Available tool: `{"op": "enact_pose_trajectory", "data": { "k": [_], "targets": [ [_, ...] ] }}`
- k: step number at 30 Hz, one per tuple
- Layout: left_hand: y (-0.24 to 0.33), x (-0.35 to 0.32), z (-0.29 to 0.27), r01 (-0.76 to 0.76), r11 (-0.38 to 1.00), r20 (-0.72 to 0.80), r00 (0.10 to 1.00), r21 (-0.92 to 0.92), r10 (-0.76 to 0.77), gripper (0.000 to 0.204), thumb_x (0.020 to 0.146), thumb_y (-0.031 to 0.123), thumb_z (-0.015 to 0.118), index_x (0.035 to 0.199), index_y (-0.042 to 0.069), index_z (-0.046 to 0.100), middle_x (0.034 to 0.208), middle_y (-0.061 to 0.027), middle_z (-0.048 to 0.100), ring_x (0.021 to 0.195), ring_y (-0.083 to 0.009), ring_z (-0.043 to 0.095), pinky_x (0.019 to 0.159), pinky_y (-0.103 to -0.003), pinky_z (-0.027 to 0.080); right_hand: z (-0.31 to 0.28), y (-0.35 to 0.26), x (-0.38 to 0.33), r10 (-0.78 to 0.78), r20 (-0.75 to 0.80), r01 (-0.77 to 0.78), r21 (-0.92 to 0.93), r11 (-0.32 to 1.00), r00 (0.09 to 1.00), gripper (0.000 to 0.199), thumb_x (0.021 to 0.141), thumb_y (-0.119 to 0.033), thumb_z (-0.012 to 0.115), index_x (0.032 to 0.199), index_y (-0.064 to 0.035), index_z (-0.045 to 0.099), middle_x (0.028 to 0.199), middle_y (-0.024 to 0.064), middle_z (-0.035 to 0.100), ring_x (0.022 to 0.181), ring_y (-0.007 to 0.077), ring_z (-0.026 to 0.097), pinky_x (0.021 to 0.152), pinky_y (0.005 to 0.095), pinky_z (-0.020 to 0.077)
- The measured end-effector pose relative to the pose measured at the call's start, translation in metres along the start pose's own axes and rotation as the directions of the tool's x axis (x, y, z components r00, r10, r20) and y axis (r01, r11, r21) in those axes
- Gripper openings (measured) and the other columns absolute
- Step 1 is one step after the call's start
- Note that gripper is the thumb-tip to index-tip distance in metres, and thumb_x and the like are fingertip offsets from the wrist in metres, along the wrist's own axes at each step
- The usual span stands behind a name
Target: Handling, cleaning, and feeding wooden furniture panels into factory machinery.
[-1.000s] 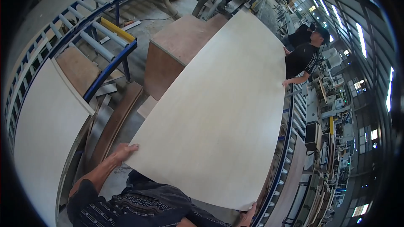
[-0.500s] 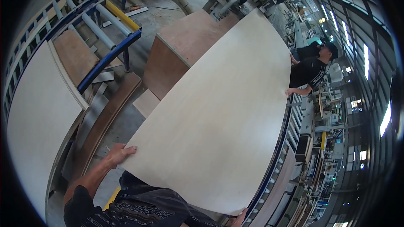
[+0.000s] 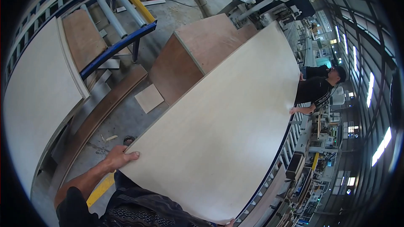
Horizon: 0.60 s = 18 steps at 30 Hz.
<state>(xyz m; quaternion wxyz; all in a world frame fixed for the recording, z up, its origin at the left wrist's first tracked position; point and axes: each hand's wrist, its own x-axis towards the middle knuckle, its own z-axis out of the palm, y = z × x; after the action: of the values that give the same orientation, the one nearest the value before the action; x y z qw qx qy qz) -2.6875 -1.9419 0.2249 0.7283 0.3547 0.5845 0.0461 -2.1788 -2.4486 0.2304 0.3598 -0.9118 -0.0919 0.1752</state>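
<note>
A large, pale plywood sheet spans the middle of the view, stretching from my body to the machine at the far end. My left hand grips its near left corner, the thumb lying on top and the fingers out of sight underneath. At the near right corner only a small part of my right hand shows at the lower rim, closed on the edge. Along the right side a co-worker in a dark shirt holds the same sheet by its far right edge.
A reddish wooden box stands left of the sheet, with a small square board on the floor beside it. Farther left are a curved-looking brown beam, another pale panel and a roller conveyor. More rollers run along the right.
The sheet has shifted slightly rightward from the wooden box, uncovering more of the small square board and floor. My view has turned a little; both my hands keep their hold.
</note>
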Motion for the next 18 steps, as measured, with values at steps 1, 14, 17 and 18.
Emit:
{"op": "enact_pose_trajectory", "data": {
  "k": [1, 14, 17, 18],
  "targets": [
    [0.000, 0.000, 0.001, 0.003, 1.000, 0.000, 1.000, -0.005, -0.003, 0.053, 0.080, 0.042, 0.073, 0.103, -0.006, 0.070, 0.091, -0.0137, 0.071, 0.080, -0.0196, 0.067, 0.076, -0.033, 0.051, -0.001, 0.001, 0.000, -0.022, 0.011, 0.022, -0.040, 0.999, 1.000, 0.049, 0.092, -0.033, 0.054, 0.131, -0.0045, 0.052, 0.130, 0.0135, 0.055, 0.120, 0.0317, 0.051, 0.097, 0.0450, 0.0436],
    [0.013, 0.017, 0.010, -0.044, 0.998, -0.014, 0.999, 0.039, 0.045, 0.051, 0.080, 0.041, 0.073, 0.102, -0.005, 0.070, 0.088, -0.0126, 0.070, 0.079, -0.0191, 0.066, 0.074, -0.033, 0.050, -0.014, 0.016, -0.010, -0.232, 0.186, 0.294, -0.484, 0.824, 0.955, 0.049, 0.091, -0.019, 0.053, 0.135, 0.0024, 0.049, 0.137, 0.0193, 0.049, 0.129, 0.0350, 0.044, 0.107, 0.0447, 0.0355],
    [0.023, 0.011, 0.009, -0.049, 0.998, -0.023, 0.999, 0.033, 0.050, 0.050, 0.081, 0.041, 0.072, 0.100, -0.005, 0.070, 0.085, -0.0111, 0.070, 0.076, -0.0173, 0.064, 0.071, -0.033, 0.049, -0.018, 0.017, -0.004, -0.268, 0.244, 0.361, -0.563, 0.744, 0.932, 0.049, 0.090, -0.016, 0.053, 0.135, 0.0040, 0.048, 0.139, 0.0207, 0.047, 0.131, 0.0358, 0.042, 0.109, 0.0446, 0.0337],
    [0.024, 0.009, 0.010, -0.054, 0.998, -0.034, 0.998, 0.019, 0.055, 0.050, 0.081, 0.042, 0.072, 0.099, -0.005, 0.070, 0.085, -0.0111, 0.069, 0.075, -0.0174, 0.064, 0.070, -0.033, 0.049, -0.019, 0.016, 0.001, -0.271, 0.250, 0.367, -0.561, 0.742, 0.929, 0.049, 0.090, -0.016, 0.053, 0.135, 0.0040, 0.048, 0.139, 0.0207, 0.047, 0.131, 0.0358, 0.042, 0.109, 0.0446, 0.0337]
  ]
}}
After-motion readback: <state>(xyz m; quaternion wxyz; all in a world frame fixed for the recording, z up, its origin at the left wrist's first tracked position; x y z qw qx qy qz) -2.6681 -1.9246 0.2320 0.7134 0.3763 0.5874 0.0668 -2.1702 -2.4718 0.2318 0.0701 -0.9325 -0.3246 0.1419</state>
